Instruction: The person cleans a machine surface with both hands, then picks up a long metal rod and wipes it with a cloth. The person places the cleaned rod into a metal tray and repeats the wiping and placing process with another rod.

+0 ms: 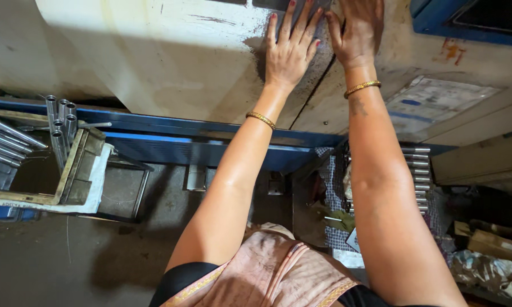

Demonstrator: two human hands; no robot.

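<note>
Head view shows we are pressing our left hand (290, 51), fingers spread flat, and right hand (355, 28), fingers together, against the cream machine panel (153, 57) above the steel tubes (63, 122).

Your left hand (290, 52) and right hand (355, 29) press on a matt, scuffed, cream-painted metal panel (171, 62), each wrist wears a glossy gold bangle (260, 119), and shiny smooth steel tubes (61, 122) stand in a rough wooden crate (77, 170).
</note>
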